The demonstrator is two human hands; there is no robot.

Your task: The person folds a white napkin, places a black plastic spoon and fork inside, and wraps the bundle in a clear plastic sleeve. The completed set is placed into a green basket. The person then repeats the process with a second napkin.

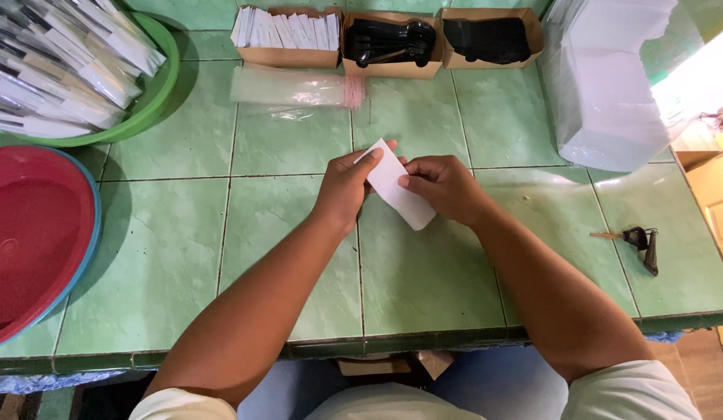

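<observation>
White paper sleeve (396, 187), perhaps a napkin, pinched above the green tiled counter (291, 257) between your left hand (347, 187) and right hand (443, 187); a loose pinch could drop it.

Daylight is admitted from the upper right, where the area beside the white plastic stack (610, 85) is blown out. Soft shadows are cast leftward; edges left of it appear slightly bowed.
</observation>
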